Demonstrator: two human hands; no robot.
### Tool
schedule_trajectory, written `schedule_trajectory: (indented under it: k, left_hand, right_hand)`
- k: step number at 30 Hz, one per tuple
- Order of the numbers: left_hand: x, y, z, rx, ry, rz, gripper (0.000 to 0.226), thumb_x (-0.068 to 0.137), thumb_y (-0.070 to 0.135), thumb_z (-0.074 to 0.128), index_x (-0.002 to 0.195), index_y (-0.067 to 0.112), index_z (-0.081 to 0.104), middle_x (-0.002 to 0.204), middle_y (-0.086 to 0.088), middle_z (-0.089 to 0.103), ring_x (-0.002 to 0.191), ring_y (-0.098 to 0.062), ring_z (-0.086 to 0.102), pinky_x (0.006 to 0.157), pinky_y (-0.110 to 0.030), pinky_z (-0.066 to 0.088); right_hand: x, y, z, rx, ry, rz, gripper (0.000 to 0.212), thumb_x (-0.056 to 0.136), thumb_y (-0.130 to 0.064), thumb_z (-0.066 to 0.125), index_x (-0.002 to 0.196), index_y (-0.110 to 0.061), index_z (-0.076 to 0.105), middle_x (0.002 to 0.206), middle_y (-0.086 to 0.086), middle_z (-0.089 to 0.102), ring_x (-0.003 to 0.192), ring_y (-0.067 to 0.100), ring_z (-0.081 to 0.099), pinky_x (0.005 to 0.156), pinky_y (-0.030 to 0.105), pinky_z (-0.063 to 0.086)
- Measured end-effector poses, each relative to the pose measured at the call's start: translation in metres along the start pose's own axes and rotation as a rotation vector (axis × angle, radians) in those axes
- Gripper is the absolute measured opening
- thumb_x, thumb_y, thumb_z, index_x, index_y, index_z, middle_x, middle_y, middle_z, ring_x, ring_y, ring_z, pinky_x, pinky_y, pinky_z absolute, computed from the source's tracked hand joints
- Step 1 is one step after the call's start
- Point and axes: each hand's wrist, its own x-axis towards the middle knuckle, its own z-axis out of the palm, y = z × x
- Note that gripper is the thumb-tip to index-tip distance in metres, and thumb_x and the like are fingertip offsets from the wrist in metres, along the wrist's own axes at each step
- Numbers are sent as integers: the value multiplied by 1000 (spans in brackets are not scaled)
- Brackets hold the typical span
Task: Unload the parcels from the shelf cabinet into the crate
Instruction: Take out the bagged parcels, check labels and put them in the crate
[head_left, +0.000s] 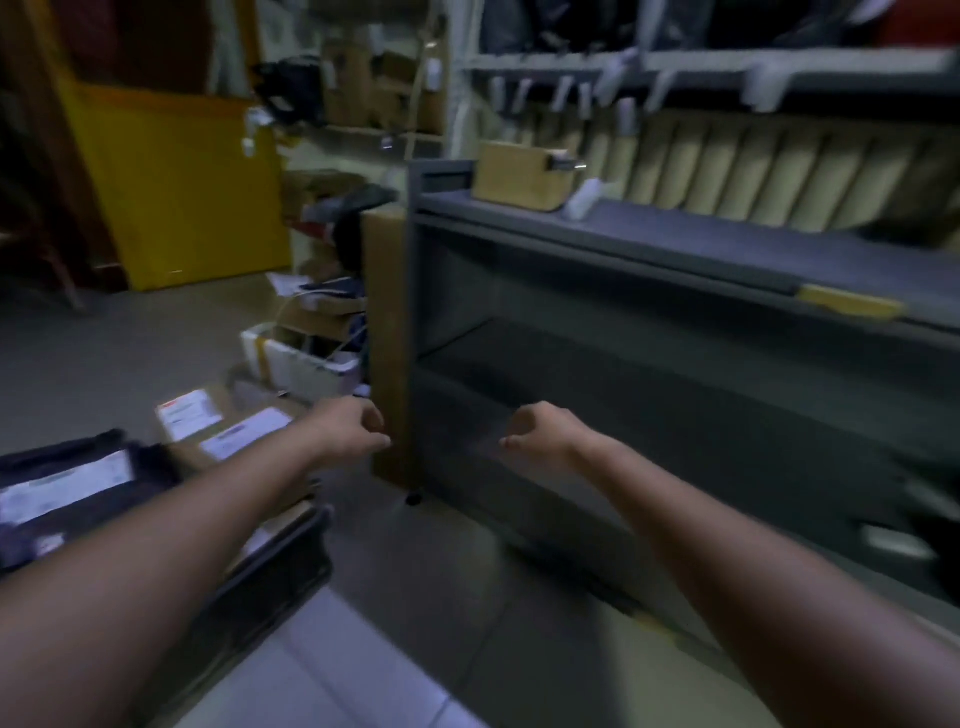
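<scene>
Head view shows both bare arms stretched toward the grey metal shelf cabinet (415, 312), with the left hand (358, 428) and the right hand (540, 434) hovering near each other in front of its low shelves. Each grip is loosely curled and empty, pinching nothing and touching nothing.

The plainest parcel left is the brown cardboard box (522, 176) at the left end of the cabinet's upper shelf, with a small white parcel (584, 197) just beside it. The shelves level with the hands look bare where they can be seen. A dark shape at the far right edge is too blurred to name.

The dark plastic crate (270, 587) stands on the floor to the left, under the left forearm, and holds a dark bag with a white label (62, 488). Labelled flat cardboard boxes (244, 439) lie just beyond; I cannot tell whether they are inside the crate.

The brown box looks stiff and square-sided, and probably not heavy, though its weight cannot be read. Its card faces may be slick, so it seems best taken with both hands on opposite side walls, or with one hand slid beneath. The white parcel looks small enough for one hand around its middle. Contents may be fragile, so the parcels should be lowered, not dropped.
</scene>
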Motion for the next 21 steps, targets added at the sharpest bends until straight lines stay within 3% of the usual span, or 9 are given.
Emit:
schedule_trajectory:
  k: [7, 12, 16, 21]
  left_hand:
    - [2, 215, 61, 12, -114, 253, 37, 93, 44, 62, 125, 26, 59, 118, 2, 62, 102, -16, 60, 93, -36, 53]
    - [-15, 352, 119, -15, -207, 417, 38, 93, 45, 63, 127, 28, 58, 121, 0, 60, 104, -18, 60, 95, -39, 53]
    - [-32, 444, 160, -13, -278, 528, 41, 94, 44, 62, 130, 26, 58, 127, -3, 59, 110, -20, 59, 99, -39, 50]
    - [-48, 527, 209, -5, -310, 610, 37, 94, 43, 62, 126, 26, 60, 129, 0, 60, 113, -19, 57, 101, -34, 47]
  right_hand:
    - [-116, 181, -88, 51, 151, 278, 37, 95, -36, 61, 126, -16, 61, 127, 6, 63, 117, 26, 59, 101, 39, 48]
    - [-200, 300, -128, 48, 252, 461, 24, 92, -36, 65, 98, -13, 67, 103, 8, 69, 103, 27, 65, 81, 30, 49]
    - [-260, 373, -147, 64, 324, 593, 22, 87, -29, 64, 90, -8, 71, 87, 9, 71, 89, 27, 67, 71, 31, 49]
    - [-313, 443, -165, 74, 378, 701, 27, 90, -29, 65, 111, -13, 71, 117, 11, 70, 113, 28, 63, 93, 31, 49]
